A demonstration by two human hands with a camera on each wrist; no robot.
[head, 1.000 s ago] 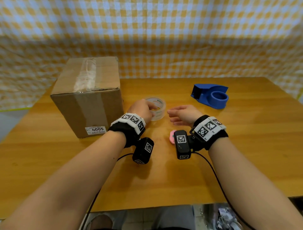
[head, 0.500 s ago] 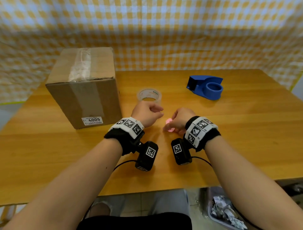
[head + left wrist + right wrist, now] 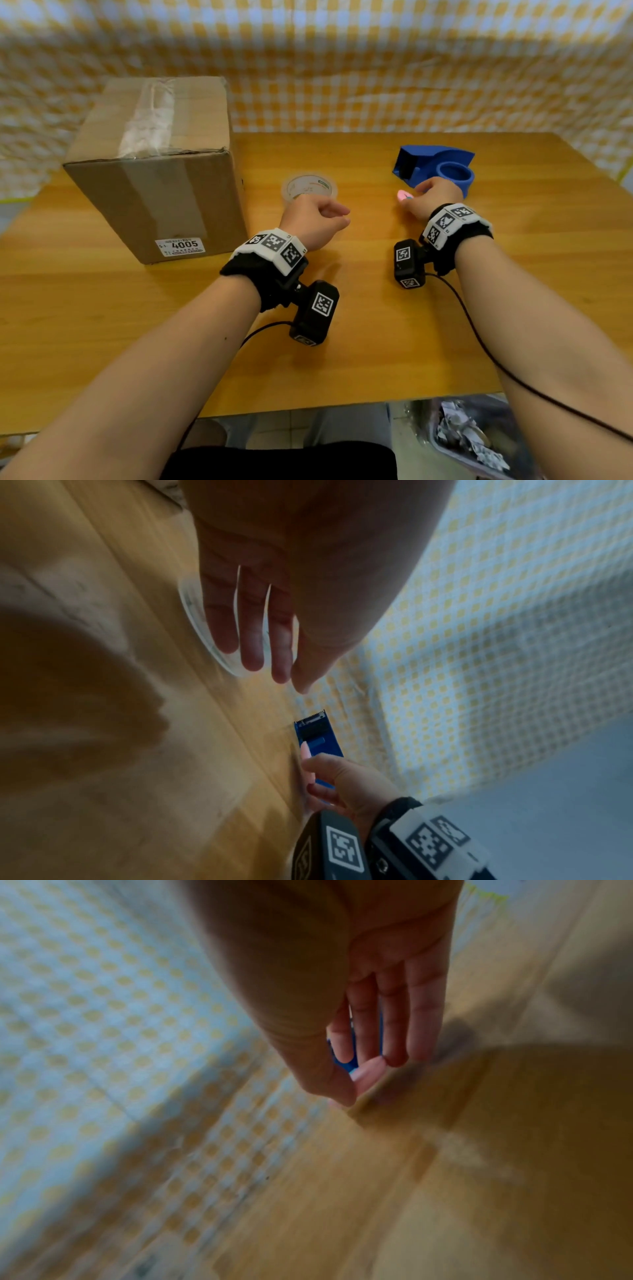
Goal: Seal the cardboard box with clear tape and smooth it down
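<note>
Two hands apart on desk (image 3: 376,342): left hand (image 3: 313,219) loosely curled, empty, near tape roll (image 3: 310,187); right hand (image 3: 430,202) pinches pink cutter (image 3: 403,196), blue dispenser (image 3: 435,168) at 1 o'clock, probably to cut tape.

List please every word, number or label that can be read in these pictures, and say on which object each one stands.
"4005": on the white sticker at the lower front of the cardboard box.
Small print around that number on the sticker: too small to read.
Print on the core of the clear tape roll: blurred, not readable.
Wrist bands and the camera: black and white square marker patterns only, no readable words.
</note>
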